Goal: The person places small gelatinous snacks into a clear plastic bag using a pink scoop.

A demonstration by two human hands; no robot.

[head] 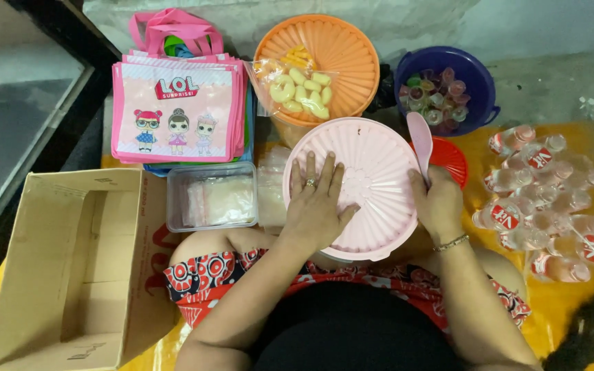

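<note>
A round pink ribbed lid [372,172] lies on a container in front of my lap. My left hand [314,203] rests flat on the lid's left part, fingers spread, a ring on one finger. At the lid's right edge my right hand [438,203] grips the handle of a pink plastic spoon [421,137], whose bowl points away from me. A bracelet sits on my right wrist.
Behind the lid stands an orange lidded tub [342,48] with a bag of ring snacks [297,86] on it. A purple bowl [479,75] holds jelly cups. Small water bottles [544,199] lie at right, pink cartoon bags [177,110], a clear box [211,199] and a cardboard box [70,268] at left.
</note>
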